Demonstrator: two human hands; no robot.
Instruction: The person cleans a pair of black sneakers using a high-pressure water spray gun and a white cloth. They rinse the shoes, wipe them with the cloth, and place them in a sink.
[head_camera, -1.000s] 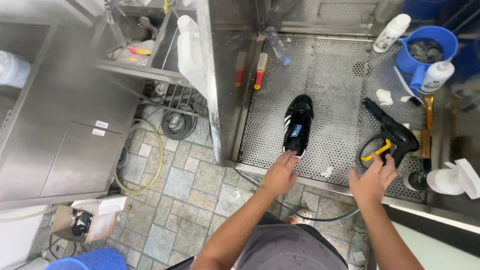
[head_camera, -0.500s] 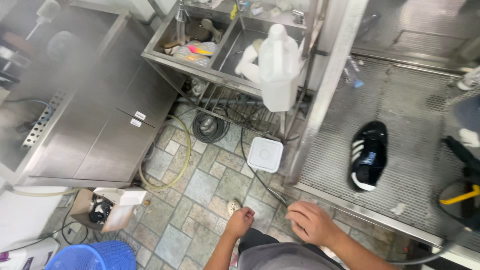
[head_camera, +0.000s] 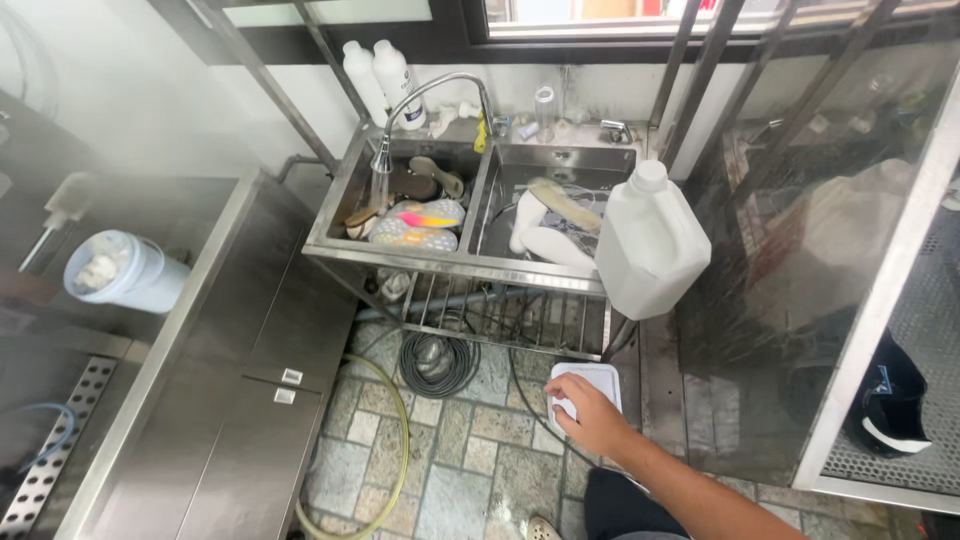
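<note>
My right hand (head_camera: 592, 412) reaches down to a white square tub (head_camera: 598, 380) on the tiled floor, and its fingertips rest on the tub's near left corner. The fingers are spread and not closed around it. My forearm runs in from the lower right. My left hand is out of view. Just above the tub stands a steel double sink (head_camera: 470, 262), with several shoes and insoles lying in its basins. A large white plastic jug (head_camera: 650, 250) sits on the sink's right front corner.
A coiled black hose (head_camera: 435, 362) and a yellow-green hose (head_camera: 392, 450) lie on the floor under and left of the sink. A steel cabinet (head_camera: 250, 390) with a pale blue container (head_camera: 125, 272) stands at left. A black sneaker (head_camera: 890, 405) lies on the grate at right.
The view has swung left and up, from the grate with the sneaker to the sink. My right hand has moved onto the white tub, and my left hand has left the view.
</note>
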